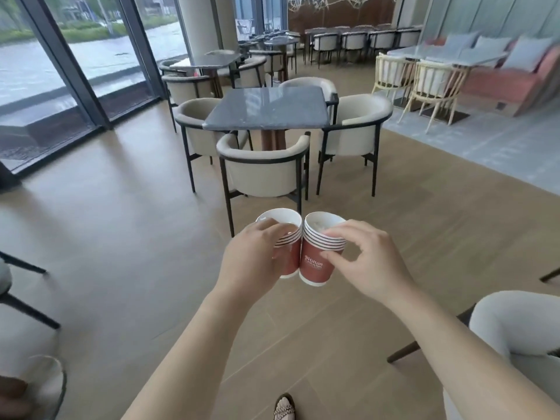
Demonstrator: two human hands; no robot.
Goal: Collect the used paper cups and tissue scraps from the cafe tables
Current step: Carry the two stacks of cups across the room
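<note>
I hold two stacks of red paper cups with white rims side by side over the wooden floor, touching each other. My left hand (253, 253) grips the left cup stack (288, 262) around its side. My right hand (366, 256) holds the right cup stack (315, 265), thumb on its side and fingers over the rim. White tissue scraps (319, 224) show inside the top right cup. Something pale lies inside the left stack's top cup, too hidden to tell.
A dark marble square table (266, 110) stands straight ahead, ringed by beige tub chairs (260, 171). More tables and chairs fill the back. Glass walls run along the left. A chair (515, 328) is close at my right, and chair legs at the left edge.
</note>
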